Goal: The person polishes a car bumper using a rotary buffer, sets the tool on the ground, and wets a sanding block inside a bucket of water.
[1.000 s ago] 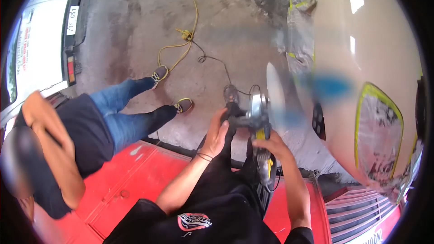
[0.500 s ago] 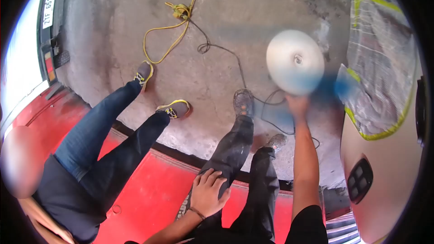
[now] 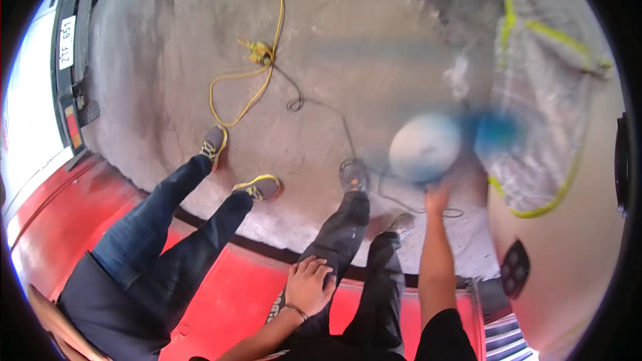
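Note:
My left hand (image 3: 309,285) lies flat on my left thigh, fingers spread, with a dark band at the wrist. My right hand (image 3: 437,195) is stretched out low over the floor, its fingers closed on the polisher, whose body is mostly hidden behind the round white pad (image 3: 425,148). The pad faces up toward me and looks blurred. A dark cord (image 3: 347,135) runs from near the polisher to a yellow cord (image 3: 276,33), joined at a knotted yellow bundle (image 3: 259,52) on the concrete.
On the left stands a person in jeans (image 3: 143,230) and grey shoes. A white vehicle with a licence plate (image 3: 67,42) is at the far left. Red bodywork (image 3: 231,294) lies behind our legs. At right is a beige vehicle body (image 3: 568,254) with taped plastic sheeting (image 3: 545,107).
My left hand has gone from beside the polisher to my thigh. My right hand has carried the polisher outward, its white pad turning from edge-on to face-up. The view has shifted.

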`<control>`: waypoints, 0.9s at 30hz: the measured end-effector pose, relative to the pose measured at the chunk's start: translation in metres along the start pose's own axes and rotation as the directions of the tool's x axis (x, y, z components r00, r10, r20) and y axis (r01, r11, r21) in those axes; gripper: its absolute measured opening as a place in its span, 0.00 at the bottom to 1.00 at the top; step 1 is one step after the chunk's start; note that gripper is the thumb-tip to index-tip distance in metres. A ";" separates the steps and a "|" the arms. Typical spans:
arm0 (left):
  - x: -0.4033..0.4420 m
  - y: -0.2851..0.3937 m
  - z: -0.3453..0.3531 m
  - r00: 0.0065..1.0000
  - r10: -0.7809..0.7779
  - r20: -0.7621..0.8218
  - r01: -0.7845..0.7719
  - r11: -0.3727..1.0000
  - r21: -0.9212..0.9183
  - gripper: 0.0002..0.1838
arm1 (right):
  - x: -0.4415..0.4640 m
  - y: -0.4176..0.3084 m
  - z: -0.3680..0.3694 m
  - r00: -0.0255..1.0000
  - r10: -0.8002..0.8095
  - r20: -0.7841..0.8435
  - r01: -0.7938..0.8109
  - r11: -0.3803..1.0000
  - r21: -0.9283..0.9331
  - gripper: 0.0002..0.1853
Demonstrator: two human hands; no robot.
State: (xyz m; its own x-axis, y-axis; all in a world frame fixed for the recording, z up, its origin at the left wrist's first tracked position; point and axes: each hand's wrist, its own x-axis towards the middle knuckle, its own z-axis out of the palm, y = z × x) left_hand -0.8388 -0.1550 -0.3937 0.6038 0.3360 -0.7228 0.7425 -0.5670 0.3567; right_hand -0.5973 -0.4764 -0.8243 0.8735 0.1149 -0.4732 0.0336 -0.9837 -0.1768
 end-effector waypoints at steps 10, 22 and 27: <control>-0.026 -0.066 -0.020 0.981 0.028 0.193 0.015 0.975 -0.221 0.25 | -0.231 -0.012 -0.329 0.950 0.049 0.308 -0.053 0.999 0.005 0.27; 0.047 -0.083 -0.297 0.979 -0.037 0.202 0.048 0.998 -0.050 0.28 | -0.113 -0.189 -0.390 0.823 -0.267 0.502 0.089 0.933 0.349 0.20; 0.108 -0.063 -0.447 0.982 -0.146 0.118 0.149 0.989 -0.015 0.27 | 0.074 -0.323 -0.443 0.814 -0.507 0.284 0.442 0.857 0.266 0.22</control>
State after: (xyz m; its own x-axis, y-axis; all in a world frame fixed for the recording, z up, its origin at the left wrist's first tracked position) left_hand -0.6906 0.2529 -0.2296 0.4503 0.3239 -0.8320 0.8285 -0.4991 0.2541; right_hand -0.3284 -0.2119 -0.4200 0.5559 0.6320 -0.5400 0.2851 -0.7551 -0.5903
